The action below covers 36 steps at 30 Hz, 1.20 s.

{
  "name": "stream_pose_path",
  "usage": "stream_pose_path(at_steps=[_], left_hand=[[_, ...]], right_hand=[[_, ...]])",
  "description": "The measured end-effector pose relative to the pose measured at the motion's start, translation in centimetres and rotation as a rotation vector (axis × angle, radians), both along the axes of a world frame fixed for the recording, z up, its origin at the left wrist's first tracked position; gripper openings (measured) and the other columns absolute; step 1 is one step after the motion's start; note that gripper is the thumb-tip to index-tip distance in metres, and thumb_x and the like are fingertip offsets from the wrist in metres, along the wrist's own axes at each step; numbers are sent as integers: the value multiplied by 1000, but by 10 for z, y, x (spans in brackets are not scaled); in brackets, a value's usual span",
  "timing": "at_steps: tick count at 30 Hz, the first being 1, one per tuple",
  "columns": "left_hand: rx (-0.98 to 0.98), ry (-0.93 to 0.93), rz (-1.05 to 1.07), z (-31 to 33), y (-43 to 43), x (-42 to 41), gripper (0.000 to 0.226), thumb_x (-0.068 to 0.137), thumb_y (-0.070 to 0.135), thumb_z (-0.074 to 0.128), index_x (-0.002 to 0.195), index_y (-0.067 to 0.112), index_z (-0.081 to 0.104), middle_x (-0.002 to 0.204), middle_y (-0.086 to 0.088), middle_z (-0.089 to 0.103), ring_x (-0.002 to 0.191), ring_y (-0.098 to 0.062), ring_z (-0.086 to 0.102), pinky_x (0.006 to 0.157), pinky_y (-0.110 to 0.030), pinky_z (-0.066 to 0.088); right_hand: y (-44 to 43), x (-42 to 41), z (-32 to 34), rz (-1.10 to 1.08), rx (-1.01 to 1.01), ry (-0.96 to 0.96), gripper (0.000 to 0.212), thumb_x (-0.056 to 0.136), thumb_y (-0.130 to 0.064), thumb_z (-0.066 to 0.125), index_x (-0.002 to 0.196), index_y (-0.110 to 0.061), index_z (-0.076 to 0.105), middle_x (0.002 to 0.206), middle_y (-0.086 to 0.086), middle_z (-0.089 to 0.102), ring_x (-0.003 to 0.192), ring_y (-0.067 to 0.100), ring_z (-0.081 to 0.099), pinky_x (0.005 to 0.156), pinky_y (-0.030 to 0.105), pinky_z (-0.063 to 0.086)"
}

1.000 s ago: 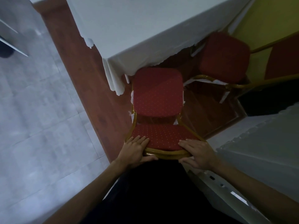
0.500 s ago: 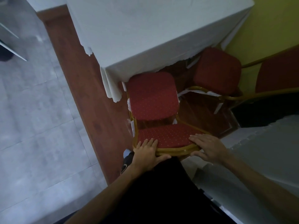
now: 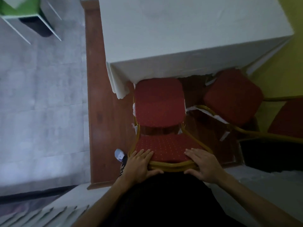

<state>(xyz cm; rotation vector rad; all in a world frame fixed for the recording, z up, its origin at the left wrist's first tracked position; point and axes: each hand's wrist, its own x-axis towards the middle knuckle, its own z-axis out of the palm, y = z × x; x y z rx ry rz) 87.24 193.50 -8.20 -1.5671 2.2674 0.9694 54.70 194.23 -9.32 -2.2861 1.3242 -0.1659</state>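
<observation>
The left hand (image 3: 141,164) and right hand (image 3: 205,166) grip the top rail of the chair (image 3: 159,102), with the fingers (image 3: 146,154) laid over the red backrest and the thumbs behind the gold frame. The seat front sits at the hem of the cloth-covered desk (image 3: 188,30). A second chair (image 3: 232,95) stands to the right, near the yellow wall (image 3: 295,63).

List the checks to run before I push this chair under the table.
1. Grip of the left hand on the chair backrest: ok.
2. Grip of the right hand on the same rail: ok.
3. Seat front faces the table edge: ok.
4. Gap to the second chair: apart, ok.
5. Front legs free of the tablecloth hem: cannot tell, hidden under the seat.
</observation>
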Motion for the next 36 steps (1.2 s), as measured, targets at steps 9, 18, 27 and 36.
stream_pose_path(at_steps=[9,18,27,36], left_hand=[[-12,-18,98,4,22,-29,114,70,99,20,151,20,36,155,1,38,144,-20,33,119,-43,19],[19,-9,116,7,30,-48,111,70,99,26,150,23,37,154,3,39,143,-20,34,119,-45,21],[26,-15,168,3,26,-86,111,64,102,24,151,33,35,154,11,38,143,-18,34,117,-44,23],[-14,19,206,4,20,-100,105,65,100,32,147,34,42,149,12,45,140,-16,38,114,-44,28]], right_hand=[[1,-26,0,52,26,-21,78,83,-75,59,130,-14,64,132,4,64,121,24,61,98,43,52],[-4,-46,7,79,62,0,81,82,-80,55,137,-21,59,138,-4,59,127,17,56,105,36,46],[-14,-82,3,88,41,53,86,81,-86,46,133,-20,63,134,-4,63,120,16,61,99,35,48],[-16,-91,0,73,-21,88,89,84,-85,40,128,-12,66,128,3,67,113,23,66,93,40,54]])
